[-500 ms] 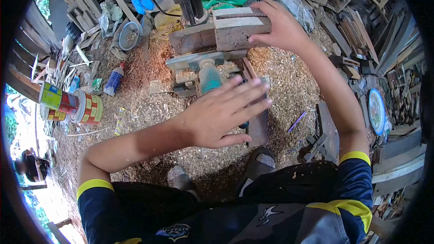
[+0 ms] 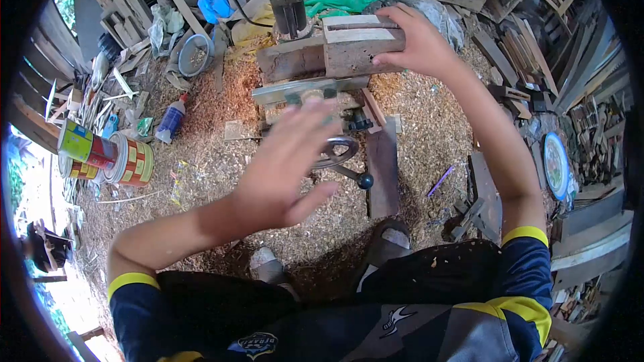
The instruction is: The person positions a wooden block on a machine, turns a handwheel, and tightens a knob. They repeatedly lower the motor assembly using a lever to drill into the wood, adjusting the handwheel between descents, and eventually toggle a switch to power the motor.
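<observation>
My right hand grips the right end of a thick wooden block, its thumb on the front face and its fingers over the far side. A long slot runs along the block's pale top. Beside it, to the left, lies another rough piece of wood, under the machine's upright head. A metal vise jaw stands in front of both. My left hand hovers open, fingers stretched and slightly blurred, holding nothing. Just right of it are a handwheel and a lever with a black knob.
Wood shavings cover the floor. On the left are a glue bottle, stacked paint cans and a bucket. A dark board lies near my feet. Scrap wood is piled on the right. A person is at far left.
My left hand has swung left from over the machine's front, uncovering the handwheel and black knob. My right hand keeps its hold on the block, whose slotted top shows at a slightly different angle.
</observation>
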{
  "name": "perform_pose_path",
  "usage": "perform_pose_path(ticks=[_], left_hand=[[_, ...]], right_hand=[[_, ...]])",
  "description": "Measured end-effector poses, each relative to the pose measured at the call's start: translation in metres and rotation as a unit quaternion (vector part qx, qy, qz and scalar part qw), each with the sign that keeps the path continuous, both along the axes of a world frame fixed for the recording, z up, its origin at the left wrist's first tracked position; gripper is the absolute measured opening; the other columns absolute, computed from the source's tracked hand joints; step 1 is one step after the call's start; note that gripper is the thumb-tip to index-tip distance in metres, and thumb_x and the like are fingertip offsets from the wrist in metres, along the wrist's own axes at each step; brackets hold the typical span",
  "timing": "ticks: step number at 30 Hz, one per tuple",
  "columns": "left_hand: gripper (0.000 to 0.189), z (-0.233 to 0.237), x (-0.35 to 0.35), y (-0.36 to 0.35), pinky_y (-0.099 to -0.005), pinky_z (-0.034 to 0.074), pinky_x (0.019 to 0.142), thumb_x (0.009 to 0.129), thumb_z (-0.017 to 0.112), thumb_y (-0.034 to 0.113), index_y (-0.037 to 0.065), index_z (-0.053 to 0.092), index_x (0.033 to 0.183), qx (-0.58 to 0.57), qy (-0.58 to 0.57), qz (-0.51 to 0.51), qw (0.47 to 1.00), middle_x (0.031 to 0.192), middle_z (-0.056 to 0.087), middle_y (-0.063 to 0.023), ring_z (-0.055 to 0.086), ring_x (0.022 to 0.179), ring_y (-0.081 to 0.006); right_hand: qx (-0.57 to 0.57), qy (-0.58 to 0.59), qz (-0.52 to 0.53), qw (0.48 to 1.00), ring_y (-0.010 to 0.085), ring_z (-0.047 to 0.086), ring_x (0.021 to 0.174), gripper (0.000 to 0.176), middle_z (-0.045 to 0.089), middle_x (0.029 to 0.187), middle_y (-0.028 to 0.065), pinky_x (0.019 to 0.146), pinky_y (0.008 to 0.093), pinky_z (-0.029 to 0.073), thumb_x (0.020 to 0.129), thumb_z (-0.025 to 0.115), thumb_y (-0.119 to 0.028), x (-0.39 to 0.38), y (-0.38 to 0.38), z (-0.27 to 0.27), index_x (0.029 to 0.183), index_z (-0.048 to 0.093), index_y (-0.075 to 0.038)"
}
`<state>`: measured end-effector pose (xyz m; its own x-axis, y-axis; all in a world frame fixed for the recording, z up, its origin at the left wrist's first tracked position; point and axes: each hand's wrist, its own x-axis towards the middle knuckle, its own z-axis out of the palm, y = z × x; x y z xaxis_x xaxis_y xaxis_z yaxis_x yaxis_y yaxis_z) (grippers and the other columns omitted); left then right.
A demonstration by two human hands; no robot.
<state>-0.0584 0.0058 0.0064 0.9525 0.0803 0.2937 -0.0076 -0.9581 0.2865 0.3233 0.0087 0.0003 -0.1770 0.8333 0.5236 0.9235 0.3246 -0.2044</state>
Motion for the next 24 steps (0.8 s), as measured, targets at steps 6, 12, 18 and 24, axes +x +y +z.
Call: perform_pose_path(ticks=[6, 12, 18, 24], left_hand=[[0.097, -0.047, -0.004, -0.025, -0.0546, 0.019, 0.132, 0.104, 0.059, 0.051, -0.01, 0.015, 0.166, -0.089, -0.022, 0.074, 0.993, 0.172, 0.021, -0.0325, 0.024, 0.16, -0.0457], [0.086, -0.009, 0.009, -0.017, -0.0571, 0.015, 0.131, 0.107, 0.055, 0.043, -0.012, 0.021, 0.164, -0.043, -0.022, 0.003, 0.999, 0.17, 0.023, -0.0344, 0.018, 0.162, -0.0458], [0.099, -0.059, -0.004, -0.043, -0.0607, 0.013, 0.13, 0.106, 0.059, 0.042, -0.014, 0.003, 0.165, -0.167, -0.076, 0.111, 0.977, 0.171, 0.012, -0.0394, 0.009, 0.161, -0.0533], [0.098, -0.015, -0.004, -0.019, -0.0547, 0.005, 0.132, 0.106, 0.058, 0.043, -0.012, 0.004, 0.166, -0.087, -0.056, 0.01, 0.995, 0.172, 0.013, -0.0367, 0.011, 0.163, -0.0487]], right_hand=[[-0.018, 0.006, -0.021, 1.0, 0.0398, 0.063, 0.122, 0.08, 0.065, 0.127, 0.0169, 0.105, 0.0466, 0.052, 0.066, 0.098, -0.032, -0.004, -0.001, 0.004, 0.133, 0.062, -0.005], [-0.013, 0.005, -0.017, 1.0, 0.0398, 0.063, 0.122, 0.08, 0.065, 0.127, 0.0172, 0.105, 0.0466, 0.052, 0.066, 0.098, -0.032, -0.004, -0.001, 0.002, 0.133, 0.063, -0.004], [-0.019, 0.015, -0.023, 0.999, 0.0397, 0.064, 0.121, 0.08, 0.066, 0.124, 0.0168, 0.103, 0.0468, 0.053, 0.065, 0.098, -0.033, -0.004, 0.002, 0.003, 0.131, 0.064, -0.005], [-0.02, 0.017, -0.013, 1.0, 0.0399, 0.063, 0.122, 0.079, 0.066, 0.125, 0.0174, 0.105, 0.0465, 0.052, 0.067, 0.097, -0.032, 0.0, 0.003, 0.001, 0.132, 0.063, -0.005]])
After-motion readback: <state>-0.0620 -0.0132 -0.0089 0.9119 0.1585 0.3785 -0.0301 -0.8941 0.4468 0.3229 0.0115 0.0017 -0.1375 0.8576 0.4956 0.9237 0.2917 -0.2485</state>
